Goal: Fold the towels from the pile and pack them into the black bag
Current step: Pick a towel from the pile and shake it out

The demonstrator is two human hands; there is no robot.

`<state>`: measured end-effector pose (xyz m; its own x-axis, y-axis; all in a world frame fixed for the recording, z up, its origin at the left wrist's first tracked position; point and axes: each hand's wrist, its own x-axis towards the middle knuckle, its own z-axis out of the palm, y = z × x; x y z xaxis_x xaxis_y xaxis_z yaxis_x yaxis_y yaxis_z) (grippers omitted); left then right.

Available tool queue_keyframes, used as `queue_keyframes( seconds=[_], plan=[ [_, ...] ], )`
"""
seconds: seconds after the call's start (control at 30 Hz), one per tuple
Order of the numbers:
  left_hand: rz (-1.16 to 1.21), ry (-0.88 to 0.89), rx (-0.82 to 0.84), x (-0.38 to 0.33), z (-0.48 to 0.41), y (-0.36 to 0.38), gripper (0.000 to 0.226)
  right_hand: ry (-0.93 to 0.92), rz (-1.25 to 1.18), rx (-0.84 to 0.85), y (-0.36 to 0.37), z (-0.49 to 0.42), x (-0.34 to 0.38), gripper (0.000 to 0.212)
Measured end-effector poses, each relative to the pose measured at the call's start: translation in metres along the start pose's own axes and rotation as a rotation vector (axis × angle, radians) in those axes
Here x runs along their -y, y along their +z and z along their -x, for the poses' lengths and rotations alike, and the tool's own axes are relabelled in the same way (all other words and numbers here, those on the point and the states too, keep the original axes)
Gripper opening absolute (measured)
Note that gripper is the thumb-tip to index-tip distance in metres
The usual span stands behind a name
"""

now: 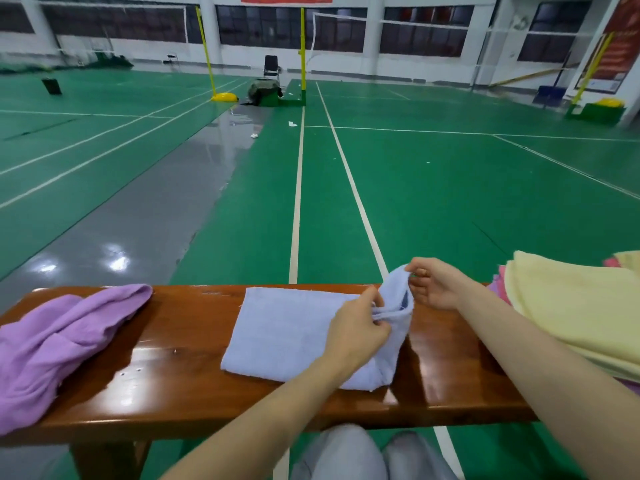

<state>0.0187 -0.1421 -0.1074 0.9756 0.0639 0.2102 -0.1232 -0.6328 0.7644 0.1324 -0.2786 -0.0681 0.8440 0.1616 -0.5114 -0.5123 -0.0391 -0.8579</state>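
Observation:
A light blue towel [280, 334] lies partly folded on the wooden bench [173, 344]. Its right end is lifted off the wood. My left hand [356, 327] pinches the near corner of that raised end. My right hand [433, 282] pinches the far corner, a little higher. A crumpled purple towel [59, 341] rests on the bench's left end. On the right sits a pile of towels, with a pale yellow towel [575, 306] on top and pink edges showing under it. No black bag is in view.
The bench stands on a green badminton court floor [450, 188] with white lines. My knees [346, 452] are under the bench's near edge. Far off are yellow net posts [302, 53], a black chair [272, 67] and a dark heap beside it.

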Motion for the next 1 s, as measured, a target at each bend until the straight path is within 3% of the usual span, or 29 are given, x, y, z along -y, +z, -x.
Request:
queue_keyframes(
  seconds=[0.17,0.3,0.47,0.6,0.67,0.73,0.83,0.93,1.0],
  plan=[
    [0.287,-0.321,-0.169,0.040,0.020,-0.070,0.015,-0.113,0.030,0.010,0.093,-0.003,0.005,0.015],
    [0.200,-0.453,-0.182,0.080,0.053,-0.105,0.022,-0.176,0.175,0.048,0.173,-0.006,-0.020,0.023],
    [0.207,-0.652,-0.139,0.122,0.082,-0.126,0.011,-0.337,0.419,0.016,0.224,-0.020,-0.075,0.024],
    [0.215,-0.687,-0.271,0.131,0.080,-0.130,0.014,-0.541,0.619,0.069,0.220,-0.015,-0.092,0.029],
    [0.180,-0.650,-0.288,0.131,0.070,-0.126,0.027,-0.737,0.824,0.012,0.211,-0.014,-0.094,0.035],
    [0.096,-0.553,-0.279,0.129,0.054,-0.119,0.039,-0.822,1.102,-0.086,0.198,-0.017,-0.096,0.043],
    [-0.069,-0.429,-0.180,0.125,0.033,-0.102,0.049,-0.651,1.257,-0.207,0.178,-0.019,-0.101,0.054],
    [-0.254,-0.536,-0.049,0.122,0.014,-0.091,0.063,-0.463,1.266,-0.158,0.162,-0.024,-0.114,0.063],
    [-0.298,-0.654,-0.072,0.120,0.003,-0.094,0.072,-0.496,0.994,-0.116,0.152,-0.025,-0.117,0.060]
  ],
)
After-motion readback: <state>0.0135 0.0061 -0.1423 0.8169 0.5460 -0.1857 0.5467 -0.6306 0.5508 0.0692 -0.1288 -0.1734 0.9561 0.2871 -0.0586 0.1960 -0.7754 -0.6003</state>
